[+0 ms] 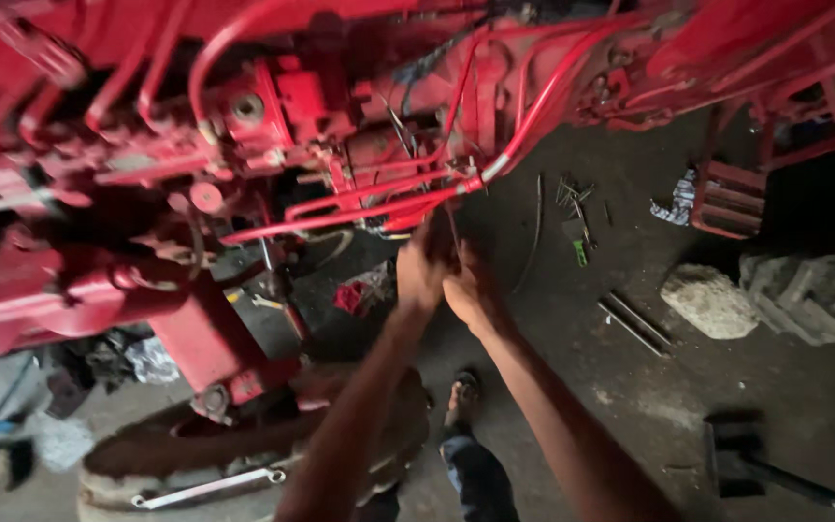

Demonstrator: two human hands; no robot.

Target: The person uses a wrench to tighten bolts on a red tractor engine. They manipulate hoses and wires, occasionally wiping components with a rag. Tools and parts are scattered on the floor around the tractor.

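Red machine [273, 126] filling upper frame; left hand [420, 274] and right hand [469, 293] reaching together beneath its red pipes [379, 208] at centre, blurring, grip impossible to tell; spanner [207, 487] lying lower left.

Bare forearms, blue jeans [480, 483], a sandal [461, 396].

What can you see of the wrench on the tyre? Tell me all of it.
The wrench is a long, slim bar of pale, silvery metal with a ring end at its right tip and another end at its left, which is too small to make out. It lies flat and nearly level, tilted slightly up to the right, on the worn tyre at the bottom left. Neither the left hand nor the right hand touches it; both are raised at the red pipes.
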